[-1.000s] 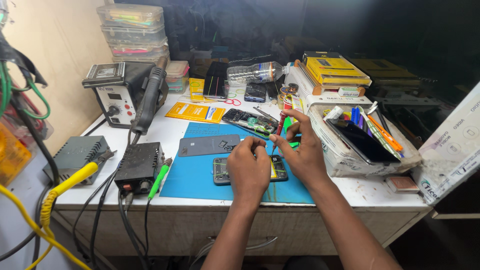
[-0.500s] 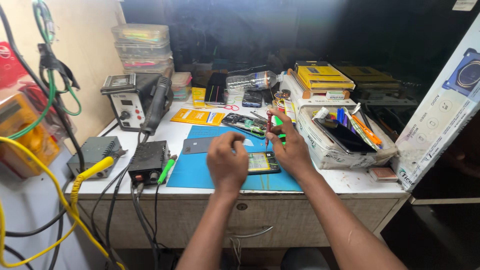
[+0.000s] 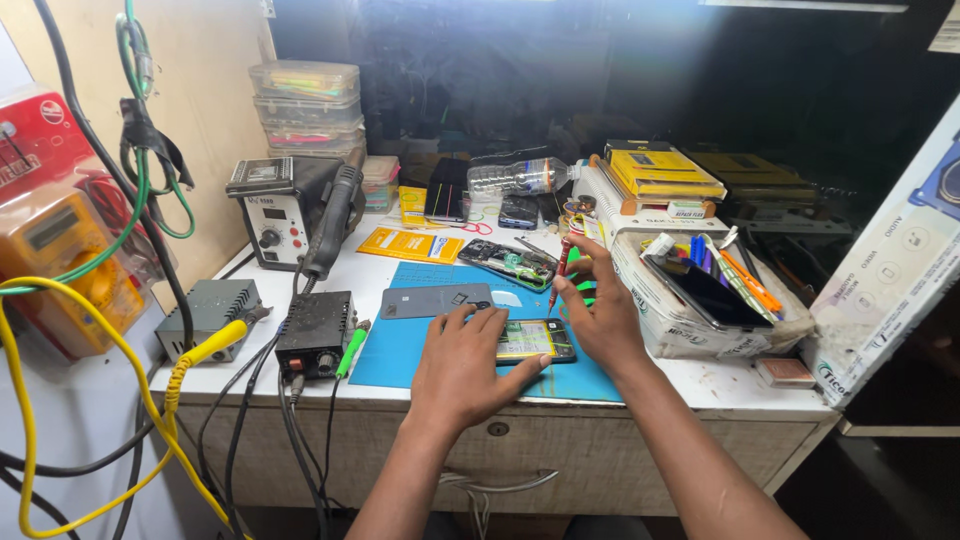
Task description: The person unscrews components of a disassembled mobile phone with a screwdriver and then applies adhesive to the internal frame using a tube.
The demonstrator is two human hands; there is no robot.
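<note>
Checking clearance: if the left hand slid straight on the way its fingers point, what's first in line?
Likely the grey phone back cover, just beyond the left hand, whose fingers point up the blue mat; depth is unclear.

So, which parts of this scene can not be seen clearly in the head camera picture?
- Opened phone with yellow-green inside: left part hidden under the left hand.
- Thin red-tipped probe: its grip hidden in the right hand; the tip too small to tell what it touches.
- Dark shelf area behind the desk: too dark, only reflections.
- White cardboard box: cut off by the right edge.
</note>
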